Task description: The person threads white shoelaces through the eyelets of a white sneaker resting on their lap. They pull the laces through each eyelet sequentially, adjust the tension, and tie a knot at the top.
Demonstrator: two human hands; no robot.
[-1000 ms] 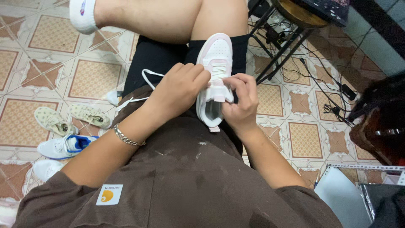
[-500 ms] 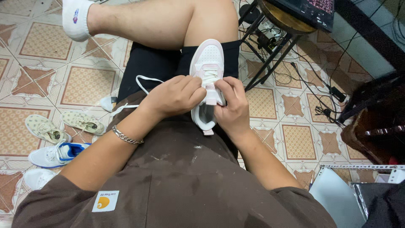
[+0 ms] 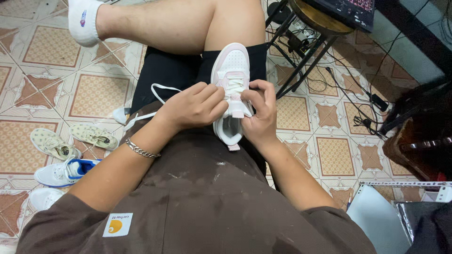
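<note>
A white and pale pink sneaker [image 3: 230, 70] rests on my lap, toe pointing away from me. My left hand [image 3: 193, 106] pinches the white shoelace [image 3: 157, 91] at the shoe's tongue; the lace loops off to the left over my black shorts. My right hand [image 3: 260, 115] grips the sneaker's right side near the collar, thumb on the tongue. A chain bracelet [image 3: 141, 150] sits on my left wrist. My bare leg with a white sock [image 3: 84, 19] crosses above the shoe.
On the tiled floor at left lie two patterned cream shoes [image 3: 70, 141] and a white and blue sneaker [image 3: 59, 173]. A round stool with black legs [image 3: 310, 28] and tangled cables [image 3: 348, 89] stand at right. A white metal frame [image 3: 405, 186] is at lower right.
The view has shifted slightly, so the sneaker sits a little lower and left. Both hands stay on the shoe; my left fingers have moved along the lace at the tongue.
</note>
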